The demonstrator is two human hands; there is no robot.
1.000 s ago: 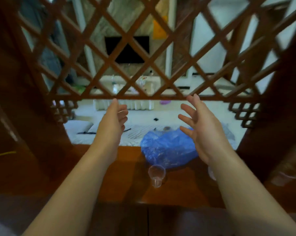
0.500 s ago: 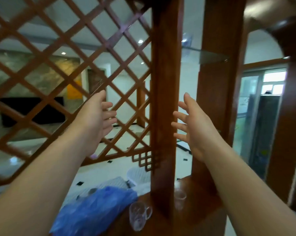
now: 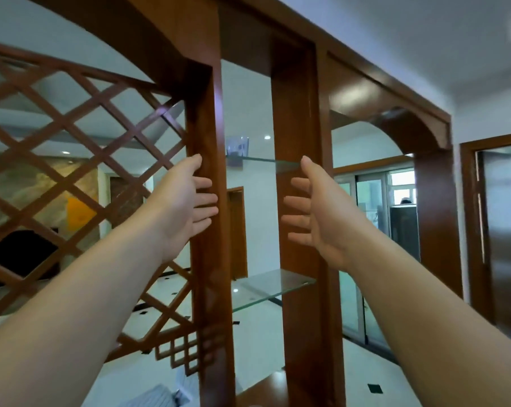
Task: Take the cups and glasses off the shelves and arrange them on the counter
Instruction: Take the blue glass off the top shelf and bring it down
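Note:
A clear glass (image 3: 237, 146) stands at the left end of the upper glass shelf (image 3: 273, 163), between two wooden posts. Below it the lower glass shelf (image 3: 273, 284) holds nothing that I can see. My left hand (image 3: 186, 205) is raised in front of the left post, fingers apart, holding nothing. My right hand (image 3: 313, 214) is raised in front of the right post, palm facing left, also open. Both hands are below the upper shelf and apart from the glass. A sliver of the wooden counter (image 3: 273, 387) shows at the bottom.
A wooden lattice screen (image 3: 81, 177) fills the left side. The left post (image 3: 207, 230) and the right post (image 3: 302, 230) frame the narrow shelf bay. An arched wooden opening (image 3: 404, 124) and glass doors lie to the right. Tiled floor shows beyond.
My view has swung up and to the right, from the counter with its cups and blue bag to the shelf bay. Both open hands have risen toward the upper shelf.

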